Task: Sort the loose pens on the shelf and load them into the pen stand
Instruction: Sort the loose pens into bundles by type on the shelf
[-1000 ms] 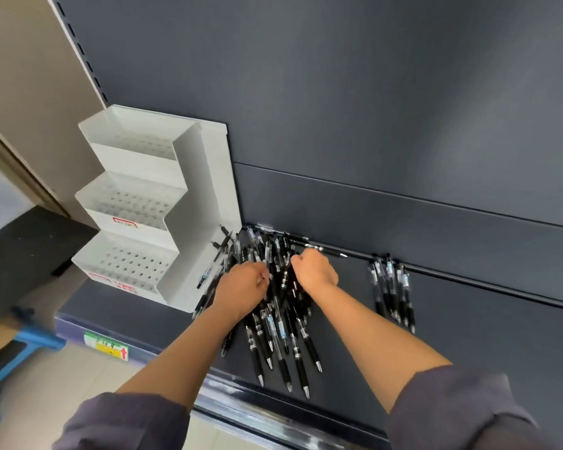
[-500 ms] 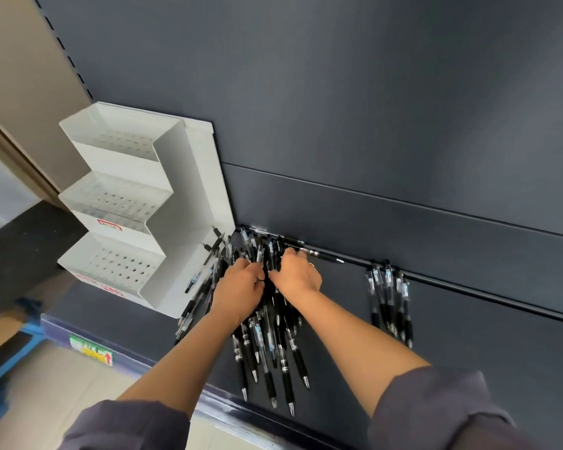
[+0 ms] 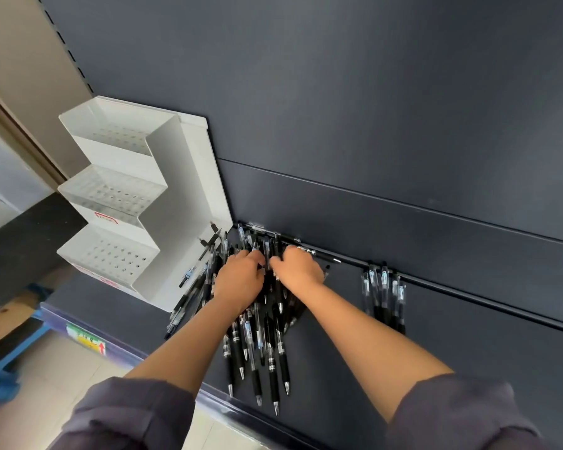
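Note:
A heap of black click pens [image 3: 260, 345] lies on the dark shelf [image 3: 468, 352], tips toward the front edge. My left hand [image 3: 239, 277] and my right hand [image 3: 298, 267] sit side by side on the far part of the heap, fingers curled down into the pens and gathering them. A white three-tier pen stand [image 3: 163, 196] with holed trays stands at the left against the back panel, all tiers bare. A few pens [image 3: 189, 274] lean against its right side. A smaller group of pens [image 3: 384, 293] lies apart to the right.
The shelf's back panel [image 3: 371, 108] rises right behind the pens. The front lip [image 3: 88, 342] carries a green price label. Below left are a tiled floor and a blue stool [image 3: 0, 381].
Both hands have drawn closer together over the heap and bunched the pens between them. The small group on the right has not moved.

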`<state>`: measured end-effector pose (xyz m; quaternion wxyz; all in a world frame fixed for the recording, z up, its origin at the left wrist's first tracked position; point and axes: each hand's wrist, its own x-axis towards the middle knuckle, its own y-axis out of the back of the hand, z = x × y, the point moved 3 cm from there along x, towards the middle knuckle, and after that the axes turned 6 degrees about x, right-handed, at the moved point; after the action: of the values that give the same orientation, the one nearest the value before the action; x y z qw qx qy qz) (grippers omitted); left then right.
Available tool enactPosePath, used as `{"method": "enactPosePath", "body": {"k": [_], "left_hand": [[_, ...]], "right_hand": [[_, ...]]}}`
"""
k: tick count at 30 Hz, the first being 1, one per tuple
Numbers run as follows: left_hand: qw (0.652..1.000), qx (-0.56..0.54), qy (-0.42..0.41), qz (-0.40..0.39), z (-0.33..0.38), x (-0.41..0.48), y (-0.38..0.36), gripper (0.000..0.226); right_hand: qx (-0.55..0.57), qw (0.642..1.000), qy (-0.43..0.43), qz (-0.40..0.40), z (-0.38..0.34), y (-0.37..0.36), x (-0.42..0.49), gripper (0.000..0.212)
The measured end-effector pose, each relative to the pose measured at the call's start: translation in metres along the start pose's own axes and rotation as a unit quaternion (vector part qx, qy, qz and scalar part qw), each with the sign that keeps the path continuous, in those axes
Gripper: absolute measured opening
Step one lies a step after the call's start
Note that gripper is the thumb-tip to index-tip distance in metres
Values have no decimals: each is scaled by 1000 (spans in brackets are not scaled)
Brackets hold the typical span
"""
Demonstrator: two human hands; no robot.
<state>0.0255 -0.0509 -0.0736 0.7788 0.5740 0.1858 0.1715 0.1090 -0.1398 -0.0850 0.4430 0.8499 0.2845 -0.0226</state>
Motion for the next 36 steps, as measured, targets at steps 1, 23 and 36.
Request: {"method": "enactPosePath", "body": {"k": [1, 23, 36], "left_hand": [[1000, 16, -18, -5, 4, 4, -1, 30], [980, -109, -153, -64, 38, 39, 2, 18], [934, -305, -100, -160, 61, 12, -12, 24]], "right_hand": [[43, 999, -15, 4, 3, 6, 2, 22], [240, 961, -124, 62, 56, 41, -10, 24], [433, 886, -126, 108, 47, 40, -50, 25]]}}
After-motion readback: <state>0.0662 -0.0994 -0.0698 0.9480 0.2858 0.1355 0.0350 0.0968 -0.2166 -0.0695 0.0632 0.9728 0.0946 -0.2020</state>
